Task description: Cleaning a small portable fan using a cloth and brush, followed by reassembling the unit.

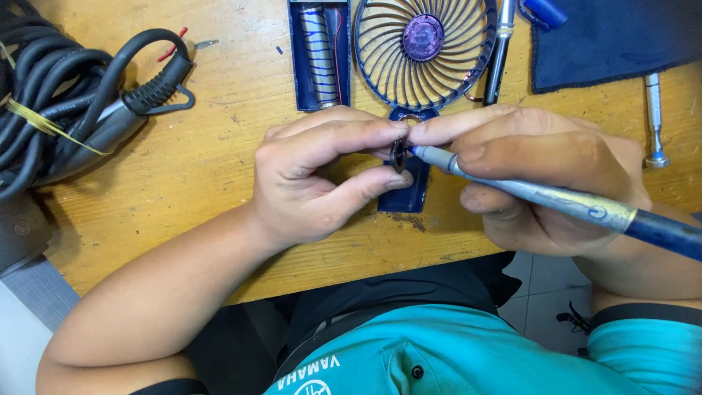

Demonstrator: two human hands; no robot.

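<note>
My left hand [322, 175] pinches a small dark round part [398, 155] between thumb and forefinger, just above the wooden bench. My right hand [541, 172] grips a screwdriver [563, 203] with a silver shaft and blue handle, its tip set against that part. Under both hands lies the dark blue handle [406, 196] of a small hand fan. The fan's round blue grille [423, 42] with a purple hub lies flat beyond my fingers. Beside the grille an open blue battery compartment [319, 53] shows a cylindrical cell.
A coil of thick black cable [69, 95] fills the bench's left side. A dark blue cloth [614, 40] covers the far right corner, with a small silver screwdriver [654, 121] beside it and another slim tool [499, 55] next to the grille. The bench's near edge [351, 278] meets my lap.
</note>
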